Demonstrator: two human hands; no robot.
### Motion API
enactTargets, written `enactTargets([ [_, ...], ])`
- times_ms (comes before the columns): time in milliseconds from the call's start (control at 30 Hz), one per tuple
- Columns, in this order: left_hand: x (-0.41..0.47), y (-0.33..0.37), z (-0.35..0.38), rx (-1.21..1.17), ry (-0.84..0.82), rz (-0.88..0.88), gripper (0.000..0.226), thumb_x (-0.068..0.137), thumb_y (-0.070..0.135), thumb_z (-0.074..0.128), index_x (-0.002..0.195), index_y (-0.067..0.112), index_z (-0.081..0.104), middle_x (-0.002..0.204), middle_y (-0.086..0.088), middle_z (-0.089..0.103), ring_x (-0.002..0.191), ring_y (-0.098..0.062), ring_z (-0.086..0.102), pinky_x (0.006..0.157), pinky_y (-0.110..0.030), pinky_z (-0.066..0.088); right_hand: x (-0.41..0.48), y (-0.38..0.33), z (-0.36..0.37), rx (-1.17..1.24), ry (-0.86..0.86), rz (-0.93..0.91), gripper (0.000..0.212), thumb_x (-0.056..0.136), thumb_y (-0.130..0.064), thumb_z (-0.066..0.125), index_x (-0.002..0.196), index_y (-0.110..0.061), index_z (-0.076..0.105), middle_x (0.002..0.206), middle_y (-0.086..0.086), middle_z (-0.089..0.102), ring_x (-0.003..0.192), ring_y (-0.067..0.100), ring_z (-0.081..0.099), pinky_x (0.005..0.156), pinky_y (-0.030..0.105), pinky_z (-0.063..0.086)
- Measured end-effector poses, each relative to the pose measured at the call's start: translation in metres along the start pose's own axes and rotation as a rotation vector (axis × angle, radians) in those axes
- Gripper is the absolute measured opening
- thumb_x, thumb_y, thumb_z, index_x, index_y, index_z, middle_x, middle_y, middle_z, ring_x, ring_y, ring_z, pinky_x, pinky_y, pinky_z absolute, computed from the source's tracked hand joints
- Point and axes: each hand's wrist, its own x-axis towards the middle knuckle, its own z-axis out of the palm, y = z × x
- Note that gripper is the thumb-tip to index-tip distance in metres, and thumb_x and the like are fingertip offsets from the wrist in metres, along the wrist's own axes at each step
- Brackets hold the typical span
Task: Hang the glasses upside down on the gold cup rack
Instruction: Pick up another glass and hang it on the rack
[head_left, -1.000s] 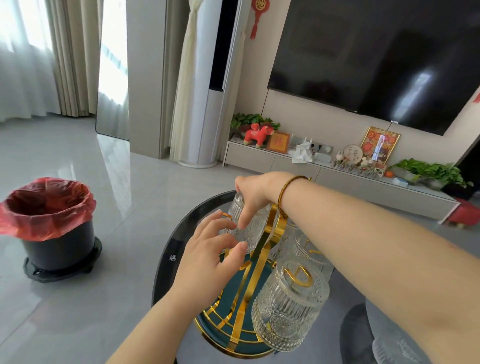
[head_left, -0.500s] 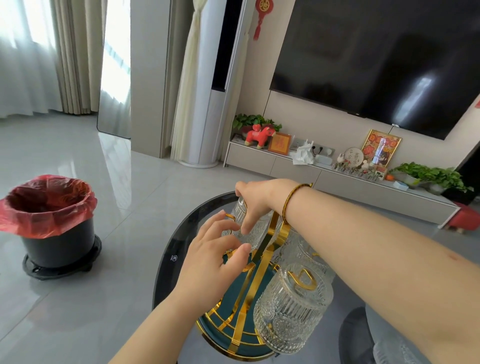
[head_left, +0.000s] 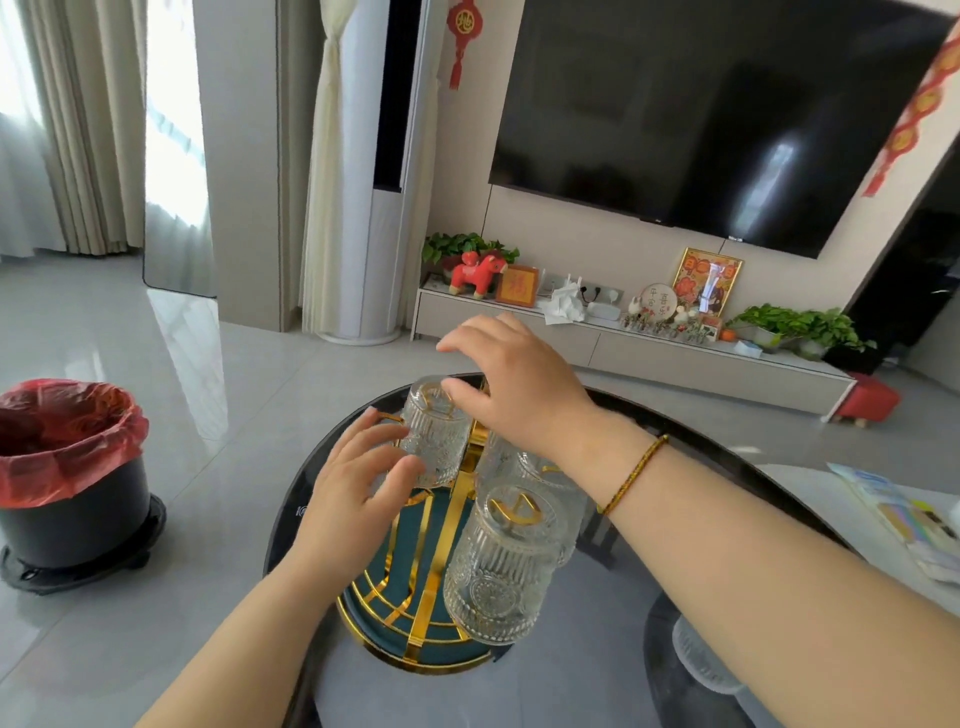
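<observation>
The gold cup rack stands on a teal tray on a round dark glass table. Three ribbed clear glasses hang upside down on it: a near glass, a far-left glass and a third glass partly hidden under my right wrist. My left hand is beside the far-left glass, fingers apart, its thumb against the glass's lower side. My right hand hovers just above that glass, fingers spread and holding nothing.
Another clear glass stands at the table's near right, partly hidden by my right arm. A black bin with a red bag is on the floor to the left. Booklets lie on a white surface at the right.
My right hand has let go of the far-left glass's base, lifted and spread its fingers. The glass stays hanging on the rack. My left hand has barely moved.
</observation>
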Motion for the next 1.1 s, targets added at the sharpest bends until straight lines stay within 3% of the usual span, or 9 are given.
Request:
enactTargets([
  [100,-0.017,0.016,0.007,0.05,0.199,0.05,0.013,0.086,0.011,0.052,0.088,0.012,0.065,0.114,-0.007,0.058,0.124,-0.025,0.041,0.103,-0.05,0.031,-0.046,0.004,-0.016,0.078,0.076,0.06,0.029,0.084,-0.019,0.054,0.112,-0.012,0.054,0.116,0.007,0.059,0.109,0.022,0.045,0.088,0.028,0.034],
  [167,-0.034,0.031,0.019,0.116,0.253,0.186,0.018,0.083,0.017,0.053,0.088,0.005,0.066,0.108,-0.014,0.063,0.117,-0.032,0.047,0.096,-0.053,0.037,-0.082,0.009,-0.026,0.122,0.127,0.135,0.029,0.083,-0.018,0.055,0.111,-0.012,0.055,0.116,0.005,0.059,0.109,0.02,0.045,0.087,0.023,0.031],
  [300,-0.062,0.059,0.05,0.238,0.171,0.414,0.034,0.078,0.029,0.043,0.094,0.007,0.065,0.111,-0.014,0.062,0.119,-0.021,0.043,0.098,-0.043,0.033,-0.155,0.018,-0.043,0.196,0.245,0.354,0.03,0.081,-0.015,0.059,0.111,-0.013,0.056,0.112,-0.002,0.057,0.108,0.01,0.041,0.086,0.001,0.022],
  [400,-0.074,0.068,0.073,0.369,0.117,0.45,0.037,0.076,0.029,0.046,0.098,0.005,0.064,0.115,-0.021,0.061,0.12,-0.032,0.046,0.097,-0.054,0.032,-0.212,0.018,-0.05,0.221,0.385,0.536,0.033,0.077,-0.012,0.064,0.109,-0.012,0.057,0.104,-0.011,0.048,0.104,0.006,0.038,0.085,-0.007,0.016],
  [533,-0.075,0.064,0.084,0.52,0.084,0.333,0.048,0.073,0.023,0.059,0.115,0.0,0.053,0.124,-0.026,0.054,0.122,-0.043,0.042,0.101,-0.056,0.026,-0.279,0.016,-0.042,0.219,0.626,0.735,0.05,0.071,-0.013,0.071,0.117,-0.012,0.05,0.113,-0.013,0.041,0.111,0.002,0.032,0.097,0.013,0.026],
  [667,-0.074,0.067,0.083,0.558,0.072,0.299,0.045,0.075,0.009,0.066,0.116,0.0,0.052,0.12,-0.026,0.057,0.118,-0.044,0.045,0.102,-0.056,0.027,-0.328,0.019,-0.013,0.242,0.798,1.001,0.078,0.064,-0.012,0.077,0.129,-0.006,0.035,0.138,0.013,0.035,0.129,0.024,0.029,0.103,0.031,0.025],
  [767,-0.074,0.07,0.081,0.571,0.056,0.294,0.042,0.077,0.009,0.063,0.117,0.0,0.052,0.122,-0.025,0.055,0.119,-0.043,0.043,0.104,-0.053,0.025,-0.345,0.024,0.012,0.266,0.76,1.117,0.096,0.062,-0.014,0.079,0.137,-0.008,0.019,0.148,0.016,0.019,0.136,0.029,0.017,0.107,0.026,0.018],
  [867,-0.075,0.073,0.08,0.577,0.044,0.275,0.043,0.079,0.012,0.061,0.119,0.002,0.05,0.126,-0.023,0.053,0.122,-0.041,0.04,0.105,-0.051,0.023,-0.352,0.031,0.033,0.352,0.647,1.236,0.109,0.063,-0.021,0.078,0.14,-0.015,0.002,0.152,0.013,0.005,0.138,0.029,0.009,0.111,0.045,0.021],
  [1100,-0.076,0.074,0.081,0.592,0.039,0.271,0.043,0.079,0.013,0.061,0.12,0.003,0.05,0.127,-0.022,0.052,0.123,-0.041,0.039,0.104,-0.053,0.024,-0.353,0.052,0.052,0.464,0.666,1.351,0.107,0.064,-0.018,0.078,0.14,-0.018,0.002,0.146,0.015,0.028,0.129,0.036,0.033,0.104,0.05,0.036],
])
